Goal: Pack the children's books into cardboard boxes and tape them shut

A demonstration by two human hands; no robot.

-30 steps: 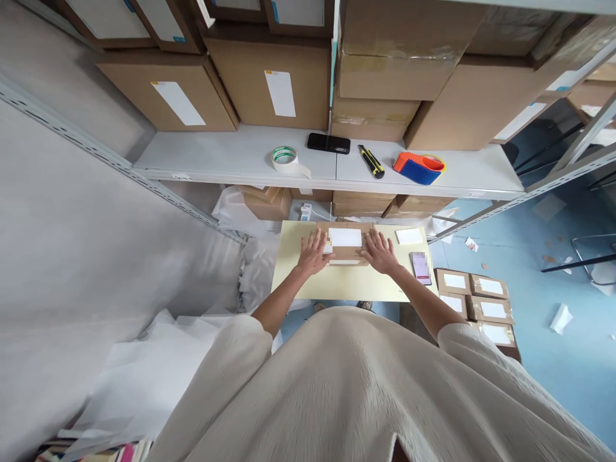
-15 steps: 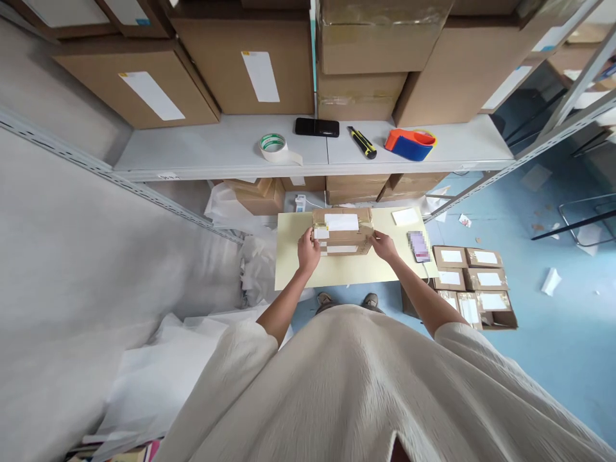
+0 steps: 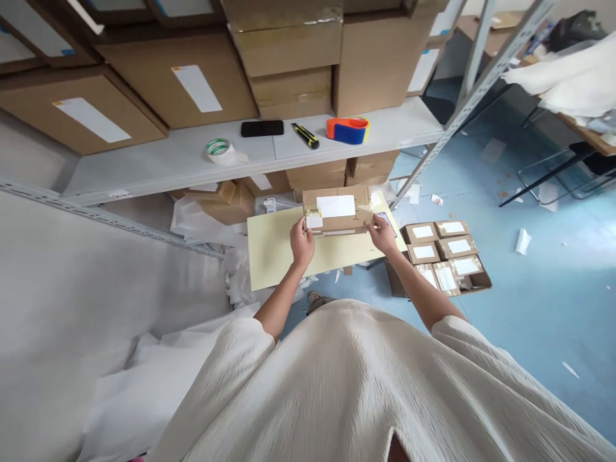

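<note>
Between my two hands is a brown cardboard box with white labels on its top and clear tape at its right end. My left hand grips its left end, and my right hand grips the right end, fingers bent around the edge. The box is over a pale yellow tabletop; it seems lifted, though its underside is hidden. A phone on the tabletop is partly covered by my right hand.
On the grey shelf ahead lie a tape roll, a black phone, a utility knife and an orange-blue tape dispenser. Large cartons stand behind them. An open carton of small labelled boxes is on the floor, right.
Both hands have raised the box and brought it rightward over the tabletop, toward the phone there. The view has turned to the right, showing more of the floor and a cluttered table.
</note>
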